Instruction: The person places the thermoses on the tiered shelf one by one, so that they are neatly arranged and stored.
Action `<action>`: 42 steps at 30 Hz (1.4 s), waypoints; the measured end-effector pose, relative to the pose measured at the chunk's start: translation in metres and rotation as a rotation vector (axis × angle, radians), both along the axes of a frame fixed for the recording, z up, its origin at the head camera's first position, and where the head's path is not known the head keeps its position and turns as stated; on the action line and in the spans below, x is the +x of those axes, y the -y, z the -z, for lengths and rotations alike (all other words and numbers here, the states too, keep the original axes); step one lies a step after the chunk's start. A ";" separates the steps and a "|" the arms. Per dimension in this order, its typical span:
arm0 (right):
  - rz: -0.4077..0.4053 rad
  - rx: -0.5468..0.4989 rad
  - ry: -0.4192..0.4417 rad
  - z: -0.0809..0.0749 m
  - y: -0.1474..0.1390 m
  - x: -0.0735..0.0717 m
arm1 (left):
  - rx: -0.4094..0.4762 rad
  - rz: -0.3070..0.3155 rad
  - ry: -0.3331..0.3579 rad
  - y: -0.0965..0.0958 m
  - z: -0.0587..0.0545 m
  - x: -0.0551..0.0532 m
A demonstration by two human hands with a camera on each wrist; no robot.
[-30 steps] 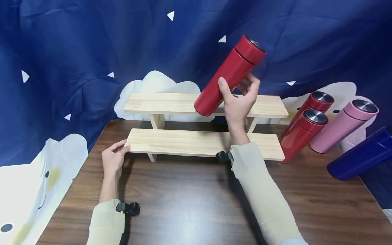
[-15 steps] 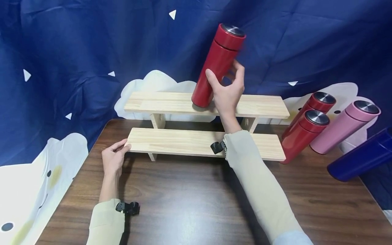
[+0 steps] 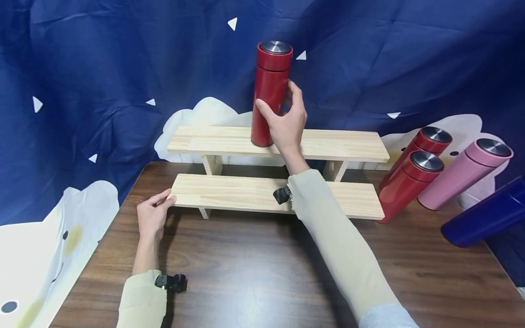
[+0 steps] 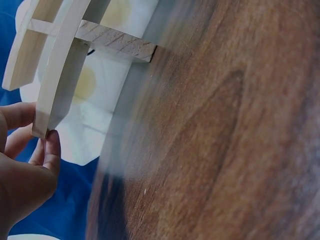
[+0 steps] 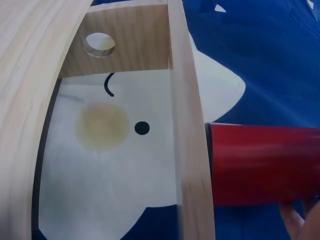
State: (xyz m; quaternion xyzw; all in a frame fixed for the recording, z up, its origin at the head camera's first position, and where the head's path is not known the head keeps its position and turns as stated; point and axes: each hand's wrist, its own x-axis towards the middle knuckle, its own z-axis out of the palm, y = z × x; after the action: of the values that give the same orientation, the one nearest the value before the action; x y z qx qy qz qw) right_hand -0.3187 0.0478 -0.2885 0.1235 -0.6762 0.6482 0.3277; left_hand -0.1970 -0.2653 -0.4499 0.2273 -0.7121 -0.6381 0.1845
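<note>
A red thermos bottle (image 3: pixel 270 86) with a silver-topped lid stands nearly upright at the middle of the upper board (image 3: pixel 344 142) of a two-tier wooden rack. My right hand (image 3: pixel 288 125) grips its lower half from the right, thumb in front. In the right wrist view the base of the bottle (image 5: pixel 260 165) meets the upper board's edge (image 5: pixel 192 150), and only a bit of the hand shows. At the left end of the lower board (image 3: pixel 229 191), my left hand (image 3: pixel 151 217) pinches the corner. The left wrist view shows thumb and fingers on either side of that board (image 4: pixel 57 80).
Right of the rack stand two more red bottles (image 3: pixel 412 182), a pink bottle (image 3: pixel 459 177) and a dark blue bottle (image 3: pixel 484 214). The nearer red one is close to the lower board's end. Behind the brown table (image 3: pixel 246 264) hangs a blue curtain (image 3: pixel 123 54).
My right hand has moved left with the red thermos bottle, which has gone from strongly tilted to nearly upright at the upper board. The left hand has stayed on the lower board.
</note>
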 end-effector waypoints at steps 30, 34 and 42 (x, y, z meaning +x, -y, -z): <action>-0.003 0.117 0.047 -0.002 0.019 -0.005 | 0.006 0.004 -0.028 0.001 0.002 -0.003; -0.022 0.127 0.037 -0.003 0.021 -0.005 | 0.022 0.000 -0.039 0.003 -0.001 -0.003; 0.007 0.148 0.039 -0.002 0.022 -0.004 | 0.031 0.001 -0.025 0.004 0.000 -0.001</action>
State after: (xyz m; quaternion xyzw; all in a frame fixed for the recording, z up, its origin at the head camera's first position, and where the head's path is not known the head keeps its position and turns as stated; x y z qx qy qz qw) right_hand -0.3228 0.0255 -0.2870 0.1325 -0.7290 0.5975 0.3067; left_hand -0.1979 -0.2696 -0.4496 0.2218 -0.6998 -0.6520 0.1895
